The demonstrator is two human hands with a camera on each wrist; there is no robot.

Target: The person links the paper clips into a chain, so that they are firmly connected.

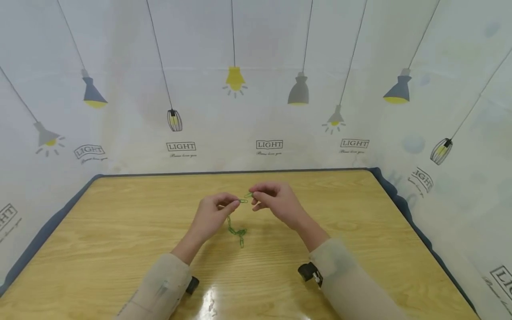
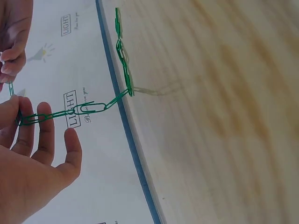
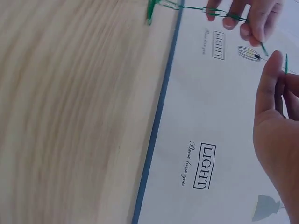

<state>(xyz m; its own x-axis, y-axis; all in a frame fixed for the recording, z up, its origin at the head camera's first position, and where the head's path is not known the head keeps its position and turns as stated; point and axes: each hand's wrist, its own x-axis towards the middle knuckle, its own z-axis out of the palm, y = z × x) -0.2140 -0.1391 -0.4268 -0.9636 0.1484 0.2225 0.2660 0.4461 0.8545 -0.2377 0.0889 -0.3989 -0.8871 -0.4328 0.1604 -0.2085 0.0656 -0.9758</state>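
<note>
Between thumb and index finger my left hand (image 1: pixel 214 214) pinches the end paper clip (image 1: pixel 243 201) of a green chain. From those fingers the paper clip chain (image 2: pixel 86 109) hangs down, and its lower part lies bunched on the wooden table, as the head view shows. My right hand (image 1: pixel 281 203) pinches a single green paper clip (image 3: pixel 286 63) by its thumb and fingertips, with one end sticking out. Both clips are close together above the table, a small gap between them in the right wrist view.
The wooden table (image 1: pixel 132 213) has a dark blue edge along the wall. Behind it hangs a pale backdrop (image 1: pixel 216 133) printed with lamps and the word LIGHT. Dark wrist-worn devices (image 1: pixel 310 272) sit at both sleeves.
</note>
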